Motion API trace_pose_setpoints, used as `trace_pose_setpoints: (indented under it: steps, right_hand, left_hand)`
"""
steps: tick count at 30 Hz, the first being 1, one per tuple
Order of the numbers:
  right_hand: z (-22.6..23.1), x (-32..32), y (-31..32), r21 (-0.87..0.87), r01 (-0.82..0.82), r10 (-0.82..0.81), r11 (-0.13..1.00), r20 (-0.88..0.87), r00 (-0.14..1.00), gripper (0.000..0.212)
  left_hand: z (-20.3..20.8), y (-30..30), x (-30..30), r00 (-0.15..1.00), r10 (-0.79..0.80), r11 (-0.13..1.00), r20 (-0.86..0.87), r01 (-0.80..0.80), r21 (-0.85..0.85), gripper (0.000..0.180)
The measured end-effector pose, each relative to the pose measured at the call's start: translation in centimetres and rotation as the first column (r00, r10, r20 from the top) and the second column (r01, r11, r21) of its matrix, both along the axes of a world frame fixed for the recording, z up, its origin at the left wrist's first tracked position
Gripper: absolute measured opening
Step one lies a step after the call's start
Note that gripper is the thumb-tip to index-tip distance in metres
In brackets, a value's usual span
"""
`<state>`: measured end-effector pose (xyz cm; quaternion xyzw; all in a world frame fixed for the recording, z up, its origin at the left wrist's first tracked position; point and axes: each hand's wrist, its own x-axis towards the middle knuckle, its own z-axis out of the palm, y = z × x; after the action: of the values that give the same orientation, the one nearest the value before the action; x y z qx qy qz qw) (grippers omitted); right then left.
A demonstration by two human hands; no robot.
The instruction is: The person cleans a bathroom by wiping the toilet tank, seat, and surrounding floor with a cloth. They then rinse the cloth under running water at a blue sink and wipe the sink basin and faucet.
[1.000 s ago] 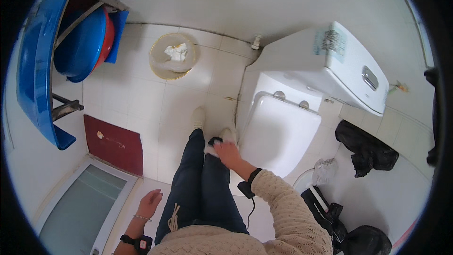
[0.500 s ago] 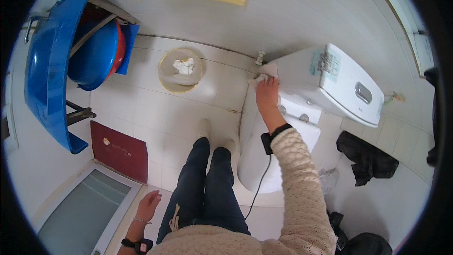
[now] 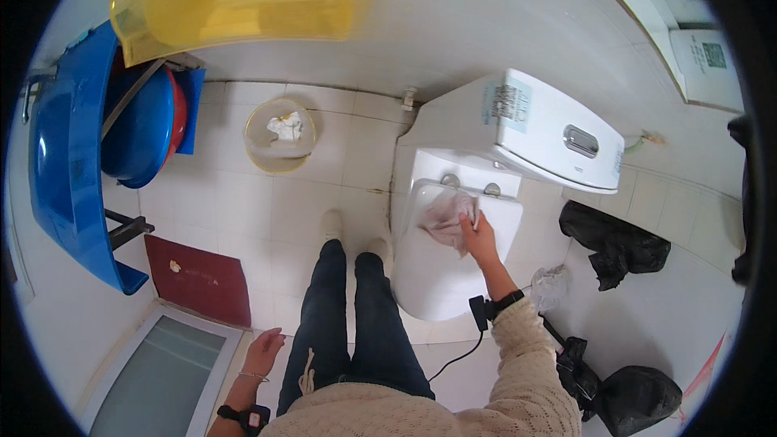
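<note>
My right hand (image 3: 481,241) is closed on a thin pinkish-white cloth (image 3: 444,223). The cloth hangs crumpled over the back part of the white toilet's lowered lid (image 3: 437,283), close to its two round hinges. Behind the lid stands the toilet tank (image 3: 530,137), with a silver flush button on top and a printed label at its left edge. My left hand (image 3: 264,350) is low by my side near the door, apart from everything. Its fingers are loosely bent and apart, and nothing shows in them.
A waste bin (image 3: 280,136) with white paper inside stands on the tiles. Left are a blue sink (image 3: 69,162), basins (image 3: 137,133) and a dark red mat (image 3: 198,279). A yellow shelf (image 3: 243,0) juts from the wall. Black bags (image 3: 615,243) lie right of the toilet.
My right hand has moved with the cloth from the tank's left side down toward me, onto the lid. The cloth has spread out more. The view has shifted; my left hand stays low.
</note>
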<state>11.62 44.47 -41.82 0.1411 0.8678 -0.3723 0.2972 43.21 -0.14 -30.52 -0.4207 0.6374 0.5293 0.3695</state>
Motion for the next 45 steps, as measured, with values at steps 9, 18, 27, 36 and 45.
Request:
trace_pose_setpoints:
  steps: [9, 18, 27, 36, 45]
  right_hand:
    - [7.5, 0.9, 8.1, -0.319, 0.722, -0.772, 0.614, -0.049, 0.634, 0.043]
    - [19.6, -2.4, 3.8, -0.025, 0.249, -0.135, 0.968, -0.889, 0.438, 0.034]
    - [14.8, -18.8, -12.3, 0.874, -0.448, 0.962, 0.188, -0.071, 0.265, 0.018]
    - [8.1, -23.2, -13.8, 0.604, -0.792, 0.880, -0.084, 0.419, 0.226, 0.028]
    - [-1.0, -22.1, -15.2, 0.513, -0.839, 0.859, -0.179, 0.497, 0.120, 0.028]
  left_hand:
    - [1.0, 0.1, -4.1, 0.996, -0.006, 1.000, -0.087, 0.005, -0.011, 0.032]
    - [2.7, 1.3, -3.4, 0.988, -0.100, 0.992, -0.121, 0.089, -0.088, 0.035]
    - [3.0, -0.5, 2.0, 0.977, 0.085, 0.990, -0.197, -0.105, -0.089, 0.033]
    - [2.7, -5.4, 9.4, 0.908, 0.396, 0.895, -0.136, -0.415, -0.164, 0.035]
    - [2.3, -0.4, 9.2, 0.819, 0.573, 0.807, -0.025, -0.570, -0.152, 0.036]
